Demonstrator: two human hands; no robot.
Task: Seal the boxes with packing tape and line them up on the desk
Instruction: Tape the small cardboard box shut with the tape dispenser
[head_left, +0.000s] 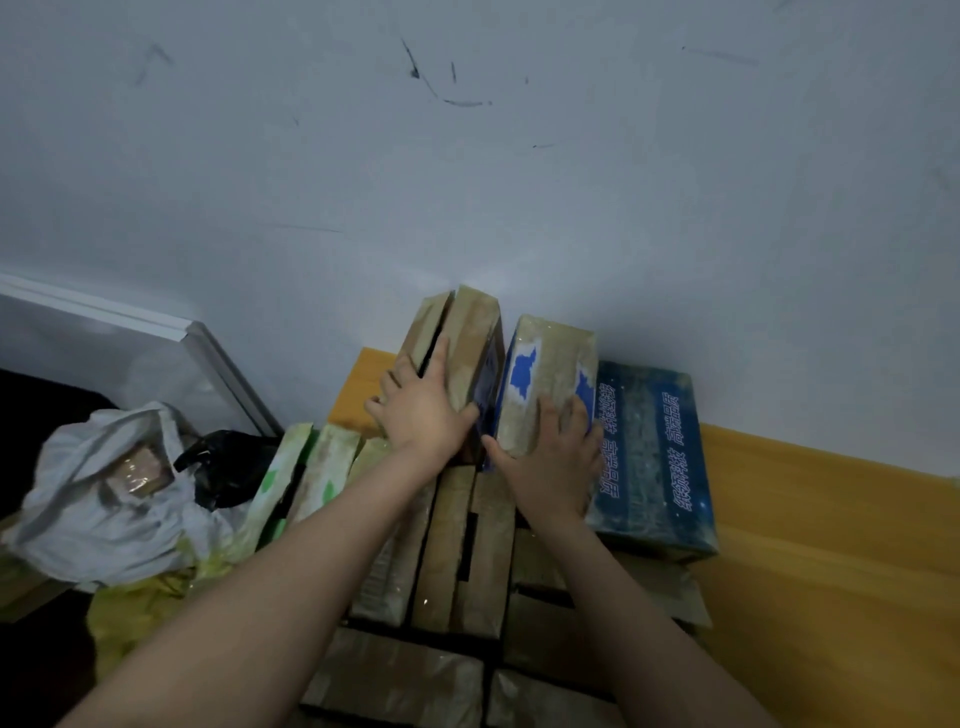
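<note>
On my feed both bare arms reach forward to 2 boxes standing on end just below centre frame, against the scuffed white wall (467, 156). The left hand (422, 410) lies flat on the brown box (470, 332), fingers spread wide. 1 finger runs up beside the dark slit between the box's flaps, and the thumb sits at the box's right edge. The right hand (553, 462) lies on the blue-patched box (556, 358), at 3 o'clock from the brown one. Its fingers are laid up the shiny taped face and its thumb is on the left edge. The 2 boxes lean apart at the top and meet near the bottom, between my 2 thumbs.

At 3 o'clock from the right hand, a dark blue box (649, 452) with white print lies flat, touching the blue-patched box. At 6 o'clock from the hands, more taped brown boxes (457, 545) lie side by side under my forearms, running toward the bottom edge. The yellow desk (831, 545) shows bare at 4 o'clock.

At 9 o'clock from the left hand, green-printed boxes (283, 467) stand on edge in a row. Further out at 8 o'clock are a black bag (228, 467) and a crumpled white bag (119, 525) holding a small taped parcel. A white panel (130, 332) leans on the wall at 10 o'clock.
</note>
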